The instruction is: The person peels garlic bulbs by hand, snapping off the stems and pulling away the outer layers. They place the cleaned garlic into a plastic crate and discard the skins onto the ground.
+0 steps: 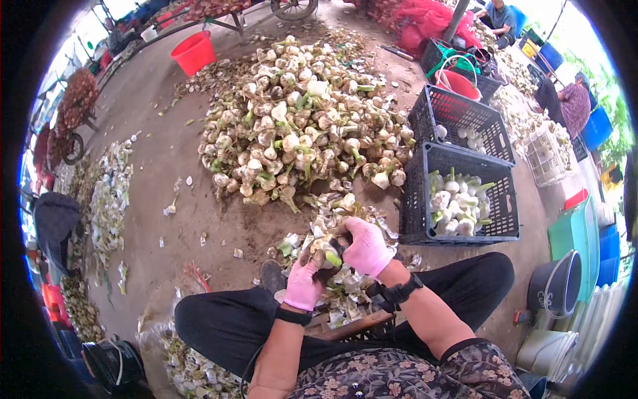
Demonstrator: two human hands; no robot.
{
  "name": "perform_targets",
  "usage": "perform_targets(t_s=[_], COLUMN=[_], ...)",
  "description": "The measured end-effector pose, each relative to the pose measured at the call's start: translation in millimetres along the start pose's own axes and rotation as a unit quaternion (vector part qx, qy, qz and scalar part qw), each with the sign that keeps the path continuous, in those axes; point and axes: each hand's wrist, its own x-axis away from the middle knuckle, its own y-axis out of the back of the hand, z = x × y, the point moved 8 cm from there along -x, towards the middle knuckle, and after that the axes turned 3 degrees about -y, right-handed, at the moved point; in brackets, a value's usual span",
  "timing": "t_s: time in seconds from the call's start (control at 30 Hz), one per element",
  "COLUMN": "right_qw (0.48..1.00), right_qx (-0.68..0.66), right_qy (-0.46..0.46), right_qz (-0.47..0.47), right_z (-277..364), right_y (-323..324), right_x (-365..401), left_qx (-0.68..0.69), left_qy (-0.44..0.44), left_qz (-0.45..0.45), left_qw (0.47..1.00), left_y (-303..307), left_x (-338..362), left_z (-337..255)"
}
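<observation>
My left hand [307,278], in a pink glove with dirty fingertips, is closed around a garlic bulb [331,258] with a green stem. Against the other side of the bulb, the gloved fingers of my right hand [364,246] are bent and pressed together; whether they hold a tool is hidden. Garlic skins [345,302] lie below and around both hands. Beyond them rises a large heap of untrimmed garlic [299,126]. To the right of it, a black crate [458,236] holds cleaned white bulbs with short green stems.
Behind the near crate is another black crate [508,149] with a few bulbs. A red bucket [458,85] stands beyond it, another red bucket [193,53] at the upper left. Two people sit at the upper right. A dark bucket [555,284] stands at right.
</observation>
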Motion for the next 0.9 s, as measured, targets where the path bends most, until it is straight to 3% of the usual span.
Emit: perform_targets(t_s=[0.1,0.2,0.27,0.33,0.37,0.4,0.53,0.57,0.6,0.63,0.67,0.7,0.73,0.8,0.9], right_qw=[0.997,0.995,0.997,0.998,0.968,0.908,0.885,0.884,0.884,0.907,0.927,0.991,0.997,0.995,0.997], right_qx=[0.016,0.039,-0.064,-0.066,-0.230,-0.386,-0.409,-0.417,-0.417,-0.372,-0.326,-0.092,0.010,-0.050,-0.074], right_qy=[-0.062,-0.095,-0.025,-0.015,-0.068,-0.120,-0.141,-0.159,-0.157,-0.156,-0.156,-0.088,-0.078,-0.087,-0.013], right_qz=[-0.034,-0.014,-0.021,0.022,0.068,0.111,0.173,0.139,0.142,0.121,0.098,0.028,0.014,-0.007,0.008], right_z=[-45,-68,-47,-32,-34,-32,-13,-22,-27,-33,-38,-34,-44,-61,-55], right_y=[-2,0,15,24,19,13,-3,-7,-13,-12,-10,2,0,1,7], right_x=[-12,-12,-8,-7,-3,1,10,10,7,2,1,-6,-8,-5,-5], left_qx=[-0.040,0.058,0.079,0.096,0.107,0.118,0.101,-0.004,-0.110,0.046,0.048,-0.004,-0.058,-0.001,0.060], left_qy=[-0.004,0.013,0.006,-0.001,-0.004,-0.007,-0.006,-0.069,-0.131,0.001,-0.001,0.021,0.043,0.016,0.022], left_qz=[0.061,0.030,0.025,0.019,0.017,0.016,0.010,0.053,0.095,0.037,0.035,0.087,0.141,0.105,0.047], left_qw=[0.997,0.998,0.997,0.995,0.994,0.993,0.995,0.996,0.981,0.998,0.998,0.996,0.987,0.994,0.997], left_y=[-20,-13,-16,-15,-15,-15,-10,-8,-10,-8,-5,-10,-22,-26,-20], left_x=[8,5,3,1,1,1,-1,-1,1,2,4,5,7,11,5], left_z=[-2,6,0,-5,-6,-6,-1,-5,-11,-2,1,9,11,4,-7])
